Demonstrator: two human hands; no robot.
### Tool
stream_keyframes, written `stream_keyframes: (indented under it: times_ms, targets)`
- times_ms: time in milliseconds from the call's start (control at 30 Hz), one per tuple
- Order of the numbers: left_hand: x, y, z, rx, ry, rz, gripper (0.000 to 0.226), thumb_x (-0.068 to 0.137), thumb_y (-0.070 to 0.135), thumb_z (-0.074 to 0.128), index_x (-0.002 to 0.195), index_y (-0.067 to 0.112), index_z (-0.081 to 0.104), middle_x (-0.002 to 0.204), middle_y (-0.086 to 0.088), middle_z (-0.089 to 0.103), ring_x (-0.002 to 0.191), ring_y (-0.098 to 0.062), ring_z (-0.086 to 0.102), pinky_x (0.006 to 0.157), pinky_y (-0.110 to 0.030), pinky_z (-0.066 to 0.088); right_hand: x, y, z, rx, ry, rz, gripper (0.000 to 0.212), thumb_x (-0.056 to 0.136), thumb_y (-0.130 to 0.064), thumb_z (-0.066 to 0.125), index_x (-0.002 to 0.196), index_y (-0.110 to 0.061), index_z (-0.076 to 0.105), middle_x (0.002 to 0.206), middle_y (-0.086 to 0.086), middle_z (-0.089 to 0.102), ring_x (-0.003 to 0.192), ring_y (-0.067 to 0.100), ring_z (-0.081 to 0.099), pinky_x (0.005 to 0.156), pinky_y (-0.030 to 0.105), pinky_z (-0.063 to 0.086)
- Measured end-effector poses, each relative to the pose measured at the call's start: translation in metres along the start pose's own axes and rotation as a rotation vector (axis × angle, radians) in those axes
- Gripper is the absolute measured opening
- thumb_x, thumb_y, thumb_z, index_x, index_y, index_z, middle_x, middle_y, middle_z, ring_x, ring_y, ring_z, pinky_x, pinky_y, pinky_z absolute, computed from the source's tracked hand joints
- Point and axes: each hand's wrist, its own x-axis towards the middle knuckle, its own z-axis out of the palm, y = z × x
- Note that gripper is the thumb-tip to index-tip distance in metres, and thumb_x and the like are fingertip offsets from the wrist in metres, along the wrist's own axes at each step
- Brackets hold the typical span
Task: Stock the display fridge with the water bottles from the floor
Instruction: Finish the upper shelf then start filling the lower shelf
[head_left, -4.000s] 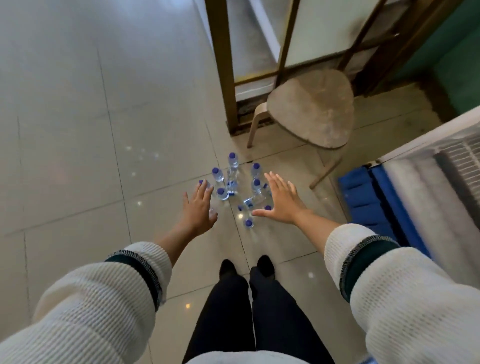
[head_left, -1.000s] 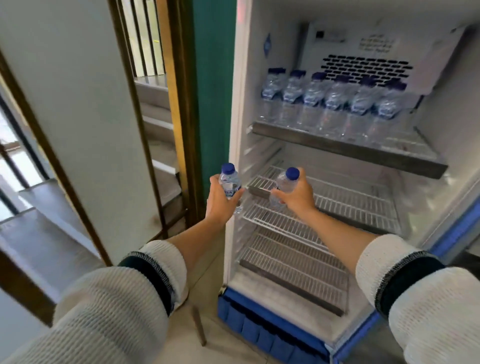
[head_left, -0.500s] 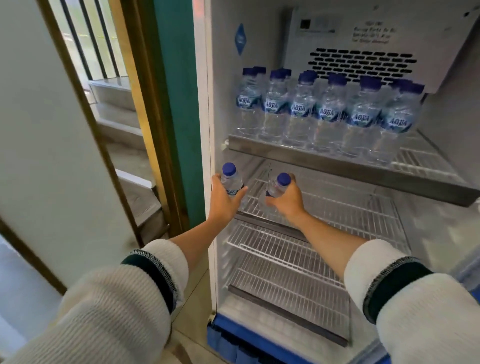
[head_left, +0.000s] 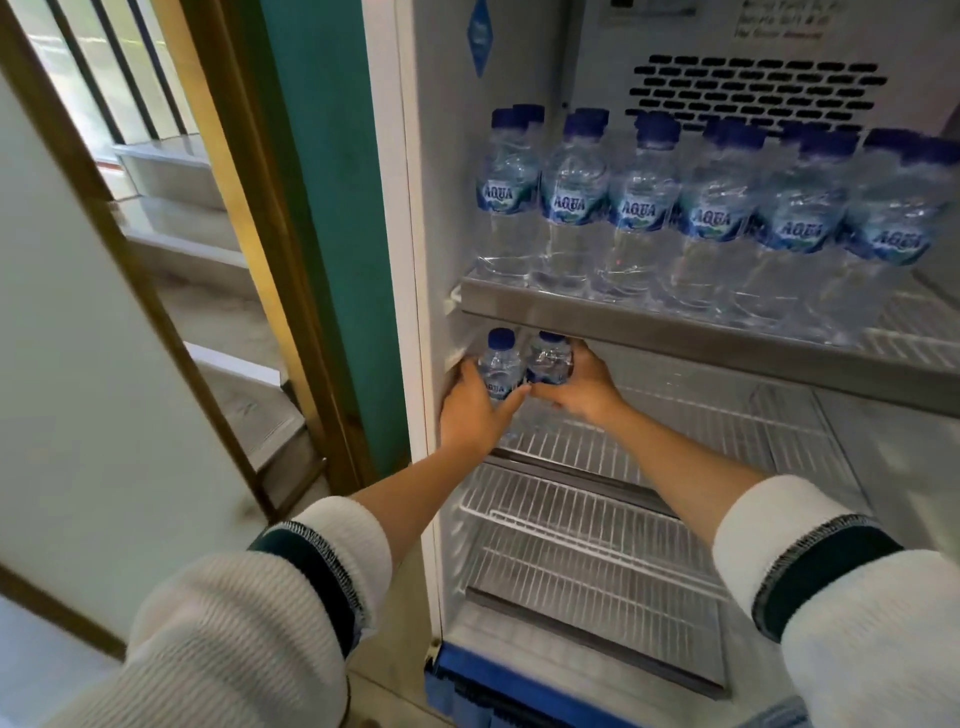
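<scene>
Left bottle (head_left: 500, 366): wrapped in my left hand (head_left: 474, 410), by the fridge (head_left: 415, 218) wall.
Right bottle (head_left: 549, 358): right hand (head_left: 579, 387) curled around it, touching its neighbour.
Handling: I judge them light, thin-walled, slippery; grip mid-body.
Change: both now deeper, under the upper shelf (head_left: 675, 325); half a second ago at its front.

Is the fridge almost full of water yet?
Not yet. The top shelf already holds a row of bottles. Right now the left hand and right hand each hold a small bottle at the back left of the second shelf, otherwise bare. The lower shelves are bare too, so plenty remains.
</scene>
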Motion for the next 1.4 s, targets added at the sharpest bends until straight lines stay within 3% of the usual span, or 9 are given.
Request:
stream_keyframes:
  times_ms: [67,167,267,400,533,833,1100,1267,1400]
  targets:
    - [0.000,0.000,0.002,0.044,0.003,0.023,0.080,0.079,0.065,0.063,0.129,0.008,0.039,0.127,-0.011,0.059,0.112,-0.032,0.060,0.089,-0.042,0.053,-0.002,0.007,0.000,0.007,0.042,-0.020,0.078,0.064,-0.014,0.088,0.130,-0.014,0.047,0.120,0.004,0.062,0.107,0.018,0.060,0.091,0.029,0.049]
    - [-0.003,-0.007,0.006,0.109,-0.099,0.080,0.085,0.077,0.064,0.066,0.133,0.007,0.037,0.121,-0.011,0.061,0.107,-0.029,0.062,0.085,-0.038,0.052,-0.007,0.020,-0.003,-0.003,-0.039,0.070,0.085,0.065,-0.016,0.087,0.135,-0.016,0.037,0.115,-0.001,0.055,0.101,0.017,0.058,0.081,0.037,0.056]
    - [-0.015,-0.018,0.012,0.048,-0.179,0.091,0.078,0.081,0.054,0.069,0.138,0.011,0.036,0.126,-0.009,0.059,0.114,-0.025,0.058,0.094,-0.033,0.046,-0.009,0.037,-0.002,-0.037,-0.126,0.133,0.086,0.069,-0.011,0.084,0.138,-0.019,0.033,0.125,0.003,0.052,0.104,0.023,0.057,0.061,0.033,0.056]
    - [-0.024,-0.026,0.019,-0.153,-0.106,0.031,0.077,0.080,0.046,0.074,0.140,0.015,0.038,0.136,-0.004,0.055,0.126,-0.022,0.052,0.103,-0.031,0.041,-0.005,0.050,0.004,-0.034,-0.144,0.149,0.081,0.076,-0.007,0.078,0.140,-0.021,0.031,0.133,0.008,0.050,0.109,0.030,0.058,0.058,0.029,0.052]
    - [-0.018,-0.031,0.020,-0.136,-0.144,-0.006,0.085,0.079,0.052,0.070,0.145,0.016,0.030,0.144,-0.005,0.048,0.134,-0.024,0.044,0.112,-0.042,0.037,-0.002,0.054,0.008,-0.031,-0.149,0.150,0.080,0.078,-0.008,0.077,0.142,-0.020,0.030,0.136,0.008,0.050,0.107,0.025,0.058,0.069,0.032,0.053]
    - [-0.019,-0.032,0.027,-0.098,-0.189,0.059,0.076,0.084,0.041,0.070,0.144,0.014,0.032,0.144,-0.010,0.045,0.132,-0.025,0.043,0.111,-0.042,0.037,-0.006,0.047,0.031,-0.025,0.059,0.081,0.066,0.075,-0.015,0.080,0.131,-0.012,0.045,0.126,0.009,0.057,0.112,0.027,0.058,0.092,0.039,0.050]
    - [-0.019,-0.033,0.027,-0.088,-0.195,0.097,0.075,0.086,0.034,0.071,0.146,0.014,0.031,0.145,-0.007,0.045,0.134,-0.022,0.041,0.113,-0.039,0.034,0.012,0.048,0.025,-0.174,-0.104,0.114,0.084,0.070,-0.017,0.083,0.140,-0.016,0.038,0.137,0.009,0.040,0.123,0.025,0.049,0.100,0.036,0.046]
    - [-0.019,-0.033,0.026,-0.088,-0.200,0.075,0.077,0.086,0.038,0.070,0.148,0.015,0.029,0.146,-0.006,0.044,0.135,-0.023,0.040,0.112,-0.038,0.035,0.007,0.047,0.019,-0.119,-0.196,0.118,0.079,0.081,-0.012,0.075,0.145,-0.015,0.028,0.139,0.008,0.049,0.120,0.026,0.051,0.088,0.032,0.045]
    - [-0.019,-0.033,0.028,-0.084,-0.196,0.068,0.078,0.086,0.039,0.069,0.148,0.015,0.029,0.147,-0.007,0.043,0.135,-0.023,0.041,0.112,-0.039,0.036,0.006,0.049,0.020,-0.077,-0.107,0.115,0.074,0.077,-0.008,0.078,0.137,-0.014,0.035,0.135,0.010,0.050,0.113,0.029,0.056,0.081,0.032,0.046]
